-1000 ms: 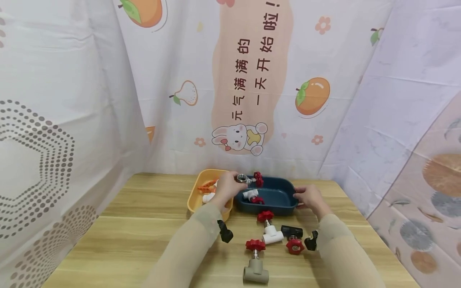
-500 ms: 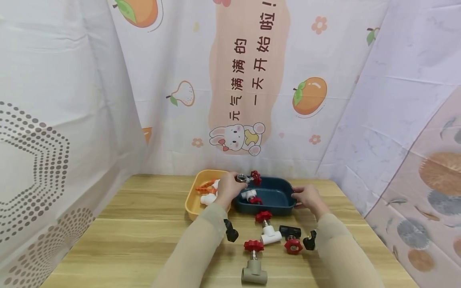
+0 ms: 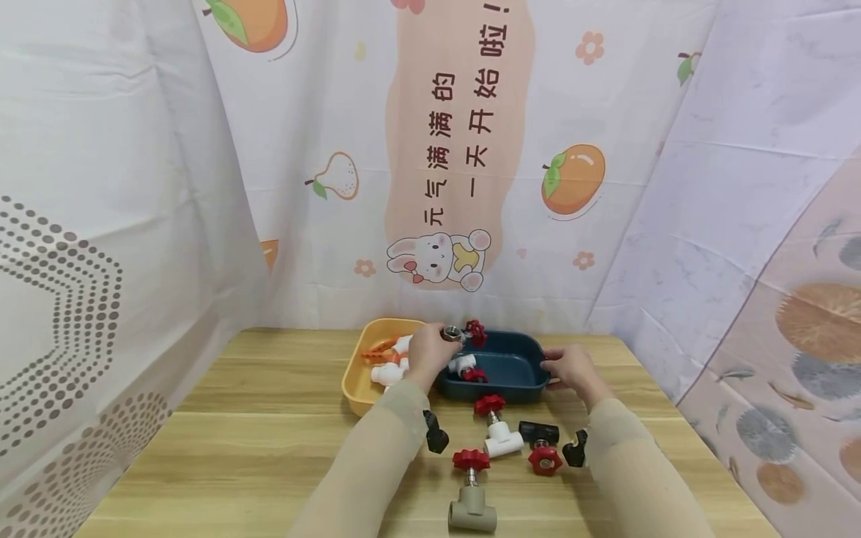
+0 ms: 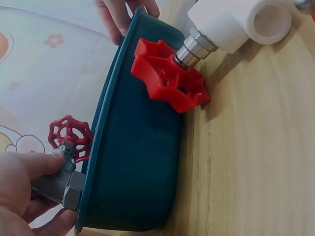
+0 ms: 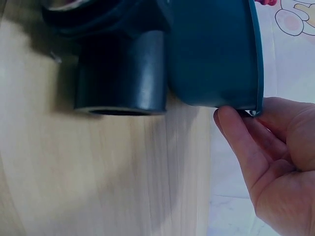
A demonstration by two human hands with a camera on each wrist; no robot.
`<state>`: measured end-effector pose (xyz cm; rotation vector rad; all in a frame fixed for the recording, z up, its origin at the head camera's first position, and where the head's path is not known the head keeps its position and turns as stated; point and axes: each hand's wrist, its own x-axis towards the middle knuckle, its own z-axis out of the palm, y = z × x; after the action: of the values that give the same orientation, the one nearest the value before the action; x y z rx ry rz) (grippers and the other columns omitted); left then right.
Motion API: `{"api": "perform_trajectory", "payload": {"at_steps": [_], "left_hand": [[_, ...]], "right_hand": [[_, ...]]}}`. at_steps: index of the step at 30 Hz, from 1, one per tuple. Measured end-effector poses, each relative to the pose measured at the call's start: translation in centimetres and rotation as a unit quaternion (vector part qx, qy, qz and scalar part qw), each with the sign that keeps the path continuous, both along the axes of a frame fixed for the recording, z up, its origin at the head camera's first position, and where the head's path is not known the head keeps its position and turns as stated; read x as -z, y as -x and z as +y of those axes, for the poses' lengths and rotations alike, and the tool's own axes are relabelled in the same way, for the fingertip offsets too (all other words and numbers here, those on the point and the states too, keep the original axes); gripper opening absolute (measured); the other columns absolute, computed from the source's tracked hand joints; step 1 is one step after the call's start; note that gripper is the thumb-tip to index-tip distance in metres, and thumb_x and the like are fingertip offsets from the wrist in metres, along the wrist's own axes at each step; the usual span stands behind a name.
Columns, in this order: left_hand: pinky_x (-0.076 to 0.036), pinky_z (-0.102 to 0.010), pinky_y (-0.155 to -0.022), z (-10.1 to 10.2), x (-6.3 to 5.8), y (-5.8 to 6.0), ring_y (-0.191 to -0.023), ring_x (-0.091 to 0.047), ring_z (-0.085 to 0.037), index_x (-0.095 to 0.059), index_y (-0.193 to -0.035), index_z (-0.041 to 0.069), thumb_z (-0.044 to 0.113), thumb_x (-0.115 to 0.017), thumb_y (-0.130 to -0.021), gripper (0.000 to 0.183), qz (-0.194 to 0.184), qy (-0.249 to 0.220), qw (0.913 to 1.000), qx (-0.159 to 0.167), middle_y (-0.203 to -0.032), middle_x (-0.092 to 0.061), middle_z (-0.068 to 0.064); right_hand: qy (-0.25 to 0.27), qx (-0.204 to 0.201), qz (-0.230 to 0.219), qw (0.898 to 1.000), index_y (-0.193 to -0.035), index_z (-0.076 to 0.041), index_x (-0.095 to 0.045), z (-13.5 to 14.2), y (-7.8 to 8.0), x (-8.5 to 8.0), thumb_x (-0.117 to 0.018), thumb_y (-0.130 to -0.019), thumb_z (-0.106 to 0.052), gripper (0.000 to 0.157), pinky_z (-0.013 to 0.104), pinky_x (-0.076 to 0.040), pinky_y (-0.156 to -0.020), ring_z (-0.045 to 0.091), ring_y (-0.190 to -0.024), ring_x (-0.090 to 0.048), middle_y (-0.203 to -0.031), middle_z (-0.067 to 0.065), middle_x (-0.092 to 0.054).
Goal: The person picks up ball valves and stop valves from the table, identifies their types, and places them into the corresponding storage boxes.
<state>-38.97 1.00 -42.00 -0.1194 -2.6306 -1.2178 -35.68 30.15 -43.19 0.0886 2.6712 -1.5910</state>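
My left hand holds a metal valve with a small dark red handwheel, by its body. It is at the left end of a dark blue bin, level with the rim. My right hand grips the rim at the bin's right end, fingers on the outer wall in the right wrist view. Inside the bin, a white valve with a red handwheel lies at the left. To its left stands a yellow bin with white pipe fittings and an orange piece, partly behind my left hand.
Before the blue bin lie a white tee valve, a black tee valve and a grey-brown tee valve, all with red handwheels. The wooden table ends at printed cloth behind and on both sides.
The head view has shifted a little, so the scene slides left. My left hand with the metal valve has edged slightly right relative to the bins. My right hand stays at the rim.
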Motion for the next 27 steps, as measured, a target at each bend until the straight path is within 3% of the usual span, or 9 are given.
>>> {"api": "perform_trajectory", "payload": {"at_steps": [7, 14, 19, 27], "left_hand": [[-0.056, -0.041, -0.075, -0.4, -1.0, 0.1, -0.081, -0.060, -0.025, -0.072, -0.095, 0.009, 0.029, -0.083, -0.086, 0.025, -0.002, 0.016, 0.9998, -0.008, -0.088, -0.068, -0.006], [-0.057, -0.043, -0.092, -0.5, -2.3, -0.6, -0.101, -0.064, -0.026, -0.066, -0.126, 0.008, 0.031, -0.082, -0.088, 0.048, -0.016, -0.031, 0.9990, 0.028, -0.117, -0.069, -0.010], [-0.055, -0.042, -0.096, -0.3, -2.2, -1.1, -0.108, -0.063, -0.024, -0.064, -0.132, 0.012, 0.033, -0.081, -0.089, 0.050, -0.033, -0.035, 0.9975, 0.051, -0.124, -0.068, -0.007], [-0.054, -0.044, -0.096, -0.6, -2.1, -1.2, -0.109, -0.062, -0.026, -0.064, -0.132, 0.015, 0.036, -0.081, -0.088, 0.051, -0.030, -0.042, 0.9969, 0.059, -0.124, -0.068, -0.008]], "right_hand": [[0.003, -0.008, 0.002, 1.000, -0.136, 0.017, -0.053, -0.4, -0.2, -0.3, -0.058, -0.098, 0.006, 0.040, 0.053, -0.060, -0.077, 0.042, -0.100, -0.069, -0.126, 0.037, -0.060], [0.007, -0.007, 0.005, 1.000, -0.135, 0.019, -0.052, -0.1, -0.5, -0.3, -0.059, -0.097, 0.008, 0.040, 0.053, -0.060, -0.077, 0.039, -0.095, -0.070, -0.124, 0.038, -0.061], [0.008, -0.005, 0.005, 1.000, -0.135, 0.019, -0.052, -0.1, -0.5, -0.2, -0.059, -0.097, 0.008, 0.041, 0.054, -0.060, -0.077, 0.039, -0.095, -0.071, -0.122, 0.037, -0.062], [0.005, -0.006, 0.005, 1.000, -0.135, 0.019, -0.052, -0.2, -0.5, -0.3, -0.059, -0.097, 0.007, 0.040, 0.054, -0.059, -0.077, 0.039, -0.095, -0.071, -0.121, 0.037, -0.062]]}}
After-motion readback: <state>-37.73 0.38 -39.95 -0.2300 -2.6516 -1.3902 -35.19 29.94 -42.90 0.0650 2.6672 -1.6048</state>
